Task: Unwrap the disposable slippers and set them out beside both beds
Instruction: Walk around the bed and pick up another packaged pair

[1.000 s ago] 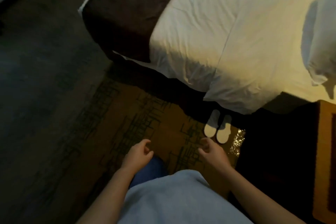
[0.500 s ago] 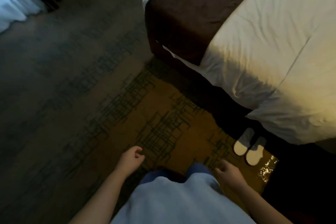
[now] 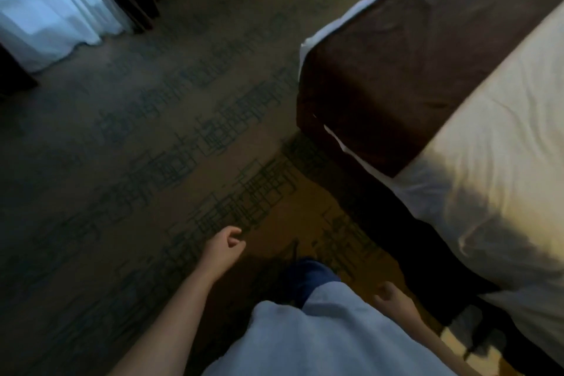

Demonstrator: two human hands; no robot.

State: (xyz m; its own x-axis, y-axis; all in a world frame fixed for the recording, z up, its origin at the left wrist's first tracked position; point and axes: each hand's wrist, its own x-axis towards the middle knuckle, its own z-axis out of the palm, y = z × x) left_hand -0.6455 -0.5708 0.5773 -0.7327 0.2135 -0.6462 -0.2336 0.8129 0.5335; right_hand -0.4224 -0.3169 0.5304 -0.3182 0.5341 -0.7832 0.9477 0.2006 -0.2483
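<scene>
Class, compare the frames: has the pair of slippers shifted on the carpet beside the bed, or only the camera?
No sign of it. The slippers, now blurred, still lie by the bed's overhanging sheet; the camera swung left.

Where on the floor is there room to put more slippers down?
Bare carpet runs from the curtain to the bed. It is tight low right, where slippers lie beside the bed.

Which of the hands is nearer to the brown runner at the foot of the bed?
Left. The left hand hangs over the carpet below the brown runner. The right hand hangs lower and farther from the runner, beside the bed's white side.
</scene>
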